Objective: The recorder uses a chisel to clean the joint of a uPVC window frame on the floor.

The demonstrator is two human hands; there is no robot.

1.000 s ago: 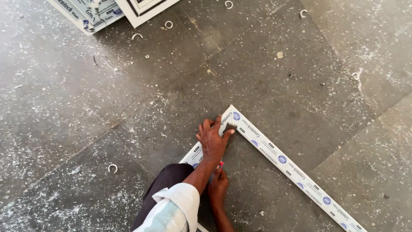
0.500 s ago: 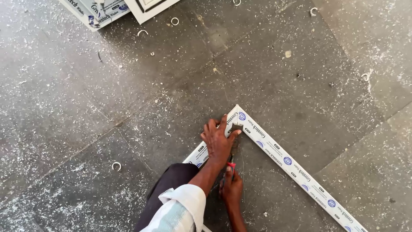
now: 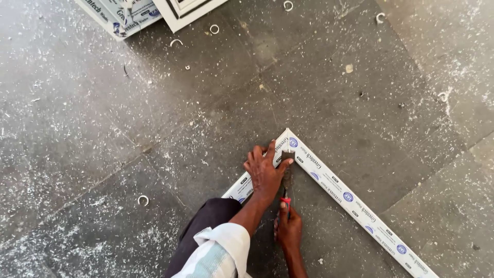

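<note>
White frame corner [image 3: 309, 163], two plastic profiles with blue round marks meeting in a mitred angle, lying flat on the grey stone floor [image 3: 103, 128] speckled with white shavings. Left hand [image 3: 265, 172] pressed on the corner from above, fingers spread, thumb tip beside the blade; right hand [image 3: 288, 229] just below, fingers wrapped tight round a red-handled chisel [image 3: 286, 177], its dark blade set against the inner angle of the joint. More white frame pieces [image 3: 149, 13] at the top edge, well apart; small white ring offcuts [image 3: 143, 200] scattered about
</note>
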